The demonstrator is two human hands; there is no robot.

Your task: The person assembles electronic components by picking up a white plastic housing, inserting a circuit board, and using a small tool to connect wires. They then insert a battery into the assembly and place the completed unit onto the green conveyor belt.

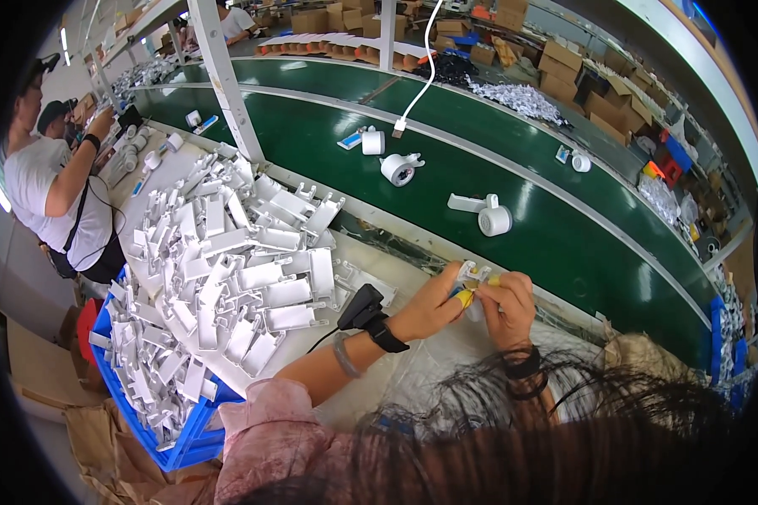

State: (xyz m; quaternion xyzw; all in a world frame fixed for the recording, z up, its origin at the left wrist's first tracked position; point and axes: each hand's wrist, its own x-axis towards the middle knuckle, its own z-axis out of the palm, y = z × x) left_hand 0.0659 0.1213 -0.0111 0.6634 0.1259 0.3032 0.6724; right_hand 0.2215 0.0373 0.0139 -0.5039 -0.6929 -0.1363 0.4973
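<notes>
Just right of the frame's centre, both hands meet over the pale tabletop (370,252) and pinch one small white moulded plastic bracket (472,271). The left hand (434,307) comes in from the lower left, its wrist wearing a black strap with a small black device (364,308); its grip is narrow, closed on the bracket's lower left end, with yellow-tipped fingers (464,297) pressed against it. The right hand (507,305) rises from below, a black band at its wrist, and its grip is likewise narrow on the bracket's right side. The bracket lies between the two grips, slightly above the fingertips toward the upper part of the frame; its long axis cannot be told, since the fingers hide most of it. Both hands touch it, neither being clearly nearer.

To the left, a large heap of white plastic brackets (236,269) covers the tabletop and spills into a blue plastic crate (185,442). Beyond the hands runs a green conveyor belt (497,160) carrying white round plastic housings (494,220). At the far left of the frame stands another person in a white shirt (46,194).
</notes>
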